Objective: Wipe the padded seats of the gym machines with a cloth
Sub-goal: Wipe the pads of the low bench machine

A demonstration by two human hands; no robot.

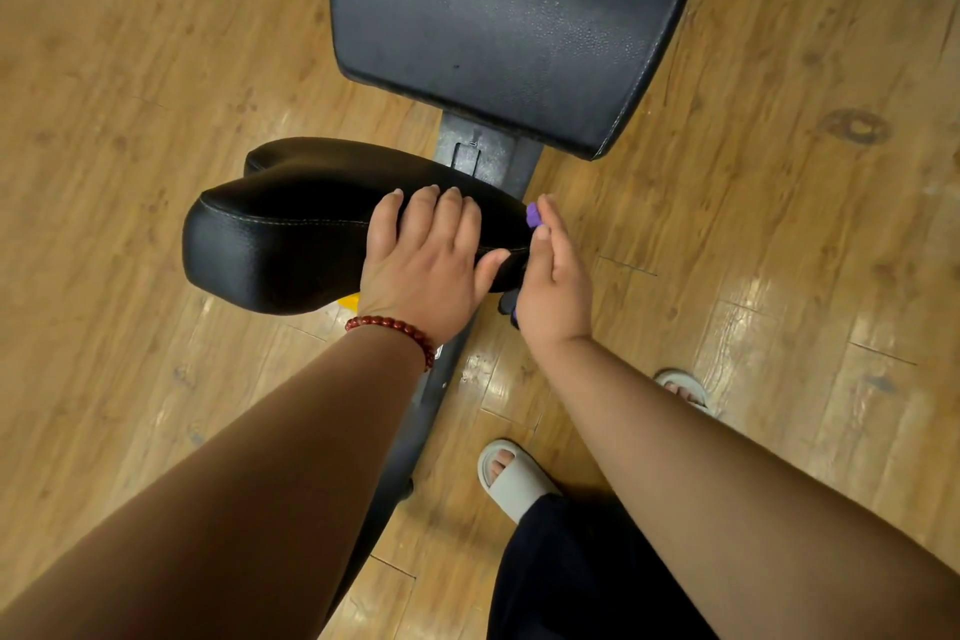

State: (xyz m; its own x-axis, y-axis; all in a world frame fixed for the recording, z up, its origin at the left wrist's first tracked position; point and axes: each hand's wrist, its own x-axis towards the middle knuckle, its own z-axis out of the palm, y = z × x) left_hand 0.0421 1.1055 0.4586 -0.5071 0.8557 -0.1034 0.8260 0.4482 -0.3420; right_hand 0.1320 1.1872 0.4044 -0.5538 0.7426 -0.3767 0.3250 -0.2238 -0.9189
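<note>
Two hands are at work on the small black padded seat (280, 234), which sits low in the middle of my view on a grey metal frame (483, 156). My left hand (426, 265) grips the seat's right end, four fingers draped over the stitched top and the thumb pressed against the near side. My right hand (553, 286) is just beside it at the seat's tip, fingers closed on a purple cloth (532, 214). Only small folds of the cloth show above and below the hand, and the upper fold touches the seat's end. A red bead bracelet (395, 327) circles my left wrist. Beyond the seat, a large black back pad (509, 16) with pale stitching slopes away, its surface dull and speckled. A yellow part (349, 300) peeks out under the seat. Below, on the wooden plank floor (130, 68), I see my feet in pale slide sandals (511, 478).
</note>
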